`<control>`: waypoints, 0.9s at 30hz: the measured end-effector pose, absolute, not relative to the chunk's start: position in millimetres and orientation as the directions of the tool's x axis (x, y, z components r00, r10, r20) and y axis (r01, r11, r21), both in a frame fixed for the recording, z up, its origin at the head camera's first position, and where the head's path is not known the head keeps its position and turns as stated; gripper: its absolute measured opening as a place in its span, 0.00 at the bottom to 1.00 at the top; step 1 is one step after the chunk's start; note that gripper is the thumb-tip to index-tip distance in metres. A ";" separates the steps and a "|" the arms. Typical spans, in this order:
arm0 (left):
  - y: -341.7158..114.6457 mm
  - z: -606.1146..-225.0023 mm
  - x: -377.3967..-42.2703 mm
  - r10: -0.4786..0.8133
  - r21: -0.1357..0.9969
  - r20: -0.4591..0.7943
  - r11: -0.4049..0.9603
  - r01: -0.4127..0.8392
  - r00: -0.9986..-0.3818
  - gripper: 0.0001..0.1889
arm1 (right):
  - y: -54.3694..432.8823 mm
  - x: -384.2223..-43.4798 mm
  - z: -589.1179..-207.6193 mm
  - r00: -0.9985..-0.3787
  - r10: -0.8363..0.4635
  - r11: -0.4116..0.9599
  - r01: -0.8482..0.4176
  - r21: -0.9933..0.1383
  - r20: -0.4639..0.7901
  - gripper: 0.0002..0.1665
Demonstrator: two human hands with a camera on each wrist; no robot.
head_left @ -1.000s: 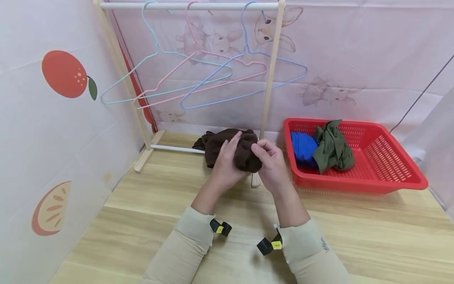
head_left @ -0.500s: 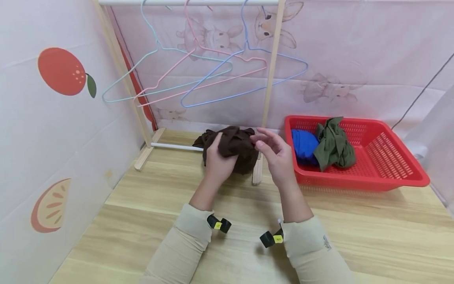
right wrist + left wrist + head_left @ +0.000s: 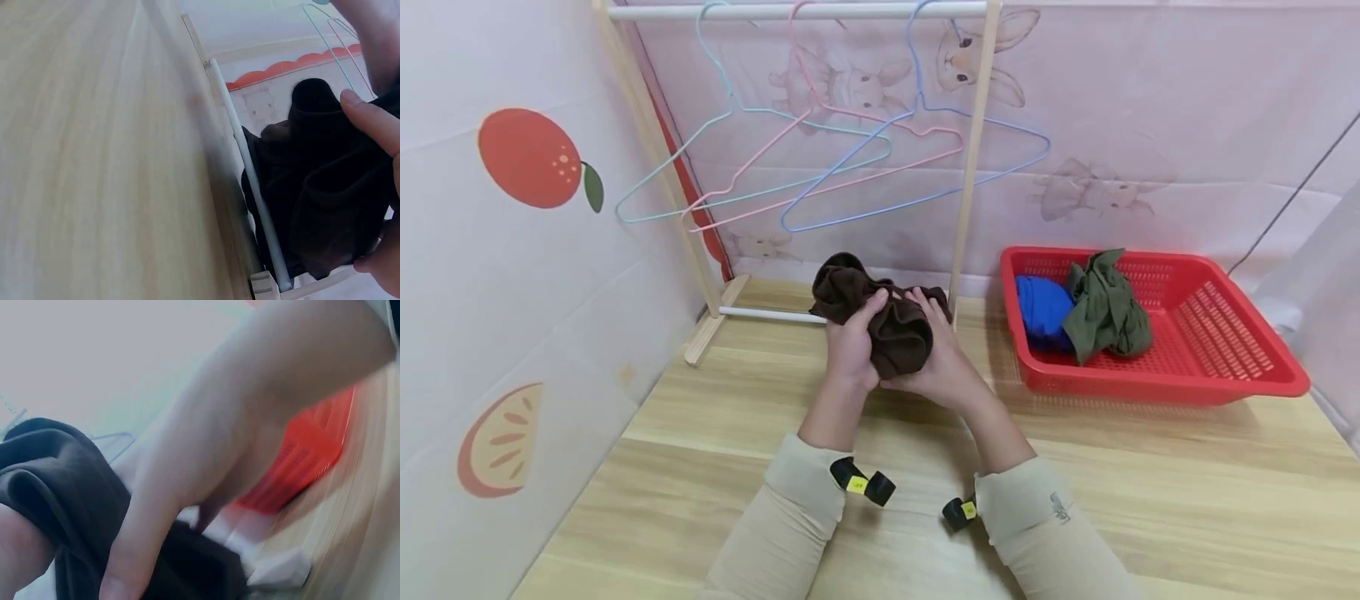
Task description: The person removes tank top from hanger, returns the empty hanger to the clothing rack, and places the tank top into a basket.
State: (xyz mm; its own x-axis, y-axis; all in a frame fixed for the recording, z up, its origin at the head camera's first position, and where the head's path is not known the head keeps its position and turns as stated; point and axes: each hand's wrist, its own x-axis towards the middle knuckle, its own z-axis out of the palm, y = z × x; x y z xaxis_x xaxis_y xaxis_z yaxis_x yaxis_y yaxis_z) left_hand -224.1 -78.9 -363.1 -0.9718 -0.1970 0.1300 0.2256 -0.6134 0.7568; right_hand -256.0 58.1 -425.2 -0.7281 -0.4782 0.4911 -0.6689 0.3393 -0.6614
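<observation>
A bunched dark brown piece of clothing is held between both hands, just above the table at the rack's foot. In the head view my left hand grips its left side, thumb on top. My right hand holds the right side, its fingers reaching over the cloth. Folds of the brown cloth hide parts of the fingers in the left wrist view. In the right wrist view the dark cloth lies close to the rack's low white bar. What kind of garment it is cannot be told.
On the wooden rack's top bar hang a green hanger, a pink hanger and a blue hanger. A red basket at right holds blue cloth and dark green cloth. A printed wall stands left.
The right hand left the brown cloth's edge, moved slightly away, then came back lower against its right side. The bundle has been turned, and its left part now stands up higher.
</observation>
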 end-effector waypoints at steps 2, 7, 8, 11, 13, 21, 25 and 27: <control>-75.7 -362.7 -222.0 -0.131 0.732 0.106 -0.661 0.167 -0.986 0.08 | 58.0 -257.6 -428.1 -0.678 -0.486 0.345 -0.728 -0.592 0.551 0.66; -74.6 -359.2 -217.4 -0.015 0.664 0.098 -0.744 0.077 -0.995 0.05 | 60.4 -259.3 -432.4 -0.667 -0.425 0.342 -0.744 -0.574 0.612 0.50; -75.5 -358.0 -216.7 0.000 0.648 0.098 -0.759 0.064 -0.995 0.05 | 60.5 -259.0 -432.3 -0.682 -0.399 0.349 -0.731 -0.586 0.613 0.46; -79.9 -354.2 -214.3 0.022 0.626 0.094 -0.779 0.042 -0.995 0.07 | 60.6 -257.0 -431.3 -0.734 -0.330 0.390 -0.679 -0.622 0.594 0.29; -83.9 -350.8 -213.1 -0.003 0.635 0.101 -0.770 0.067 -0.995 0.05 | 60.6 -255.2 -429.8 -0.770 -0.290 0.430 -0.635 -0.642 0.568 0.22; -107.5 -347.3 -223.1 -0.397 0.795 0.208 -0.463 0.391 -0.894 0.18 | 68.0 -249.5 -412.6 -0.828 -0.215 0.433 -0.556 -0.710 0.517 0.34; -117.3 -356.2 -229.4 -0.451 0.882 0.296 -0.209 0.423 -0.842 0.20 | 75.8 -243.4 -398.2 -0.803 -0.237 0.438 -0.590 -0.678 0.546 0.38; -120.7 -361.2 -233.1 -0.433 0.902 0.365 -0.055 0.429 -0.824 0.16 | 79.3 -239.4 -390.9 -0.786 -0.248 0.440 -0.612 -0.657 0.566 0.38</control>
State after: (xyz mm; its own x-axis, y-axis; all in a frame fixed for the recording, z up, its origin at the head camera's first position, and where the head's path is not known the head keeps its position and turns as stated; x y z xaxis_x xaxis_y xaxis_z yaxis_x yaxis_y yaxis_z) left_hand -233.1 -120.7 -361.2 -0.8238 -0.4334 0.3653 0.4289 -0.0551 0.9017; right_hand -239.4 79.3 -390.9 -0.7858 -0.2485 0.5663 -0.6124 0.4397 -0.6569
